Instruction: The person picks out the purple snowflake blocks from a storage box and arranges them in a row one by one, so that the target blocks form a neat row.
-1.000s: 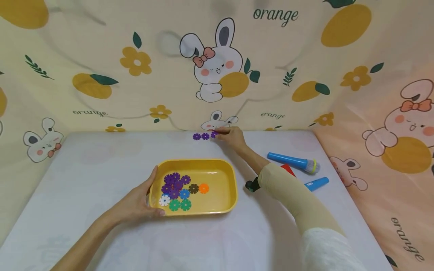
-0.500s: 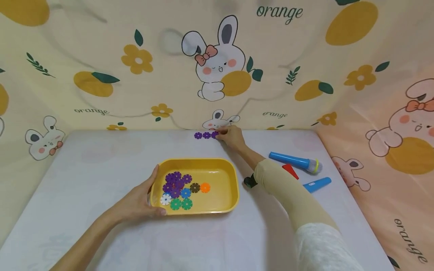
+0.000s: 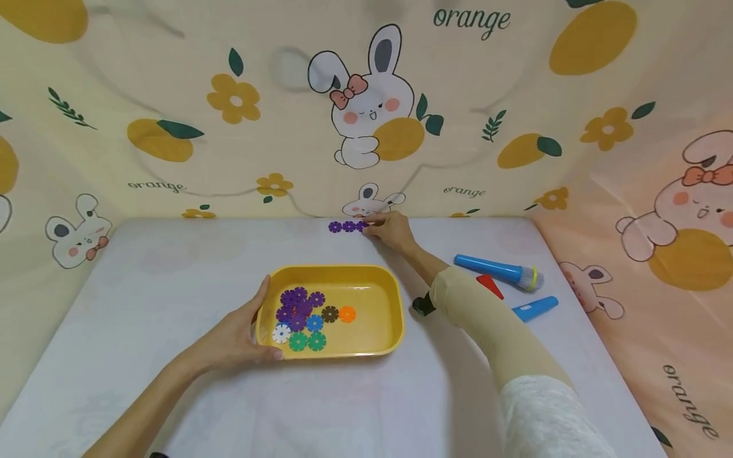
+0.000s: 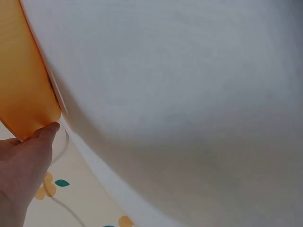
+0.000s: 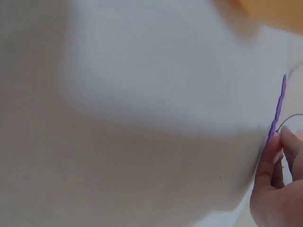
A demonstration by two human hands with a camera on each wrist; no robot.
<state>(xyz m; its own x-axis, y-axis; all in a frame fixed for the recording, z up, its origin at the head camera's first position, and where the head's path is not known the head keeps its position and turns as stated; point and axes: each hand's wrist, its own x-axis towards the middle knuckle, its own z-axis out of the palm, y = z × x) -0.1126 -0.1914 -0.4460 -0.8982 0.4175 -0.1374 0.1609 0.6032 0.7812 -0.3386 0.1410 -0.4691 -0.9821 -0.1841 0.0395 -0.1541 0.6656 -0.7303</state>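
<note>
My left hand (image 3: 237,334) grips the left end of a yellow tray (image 3: 378,350), thumb over the near rim; in the left wrist view, fingertips (image 4: 49,132) press its wall. Inside the tray, flower-shaped notched plastic discs lie towards the left: a purple pile (image 3: 296,310), two green (image 3: 298,341), and a white (image 3: 281,333), blue (image 3: 315,323), brown (image 3: 329,314) and orange one (image 3: 347,314). Near the table's back edge, my right hand (image 3: 395,232) pinches the right end of a row of purple discs (image 3: 349,226). The right wrist view has this row edge-on as a thin purple strip (image 5: 279,104).
Right of the tray lie a blue toy microphone (image 3: 495,269), a red piece (image 3: 489,286) and a blue handle-like piece (image 3: 535,309), the last partly behind my right sleeve. A dark object (image 3: 424,305) shows beside that forearm. Bunny-print cloth (image 3: 229,152) rises behind the table.
The purple disc at my right fingertips has edged left against its neighbour. My left hand keeps its grip on the tray, and the view has shifted slightly.
</note>
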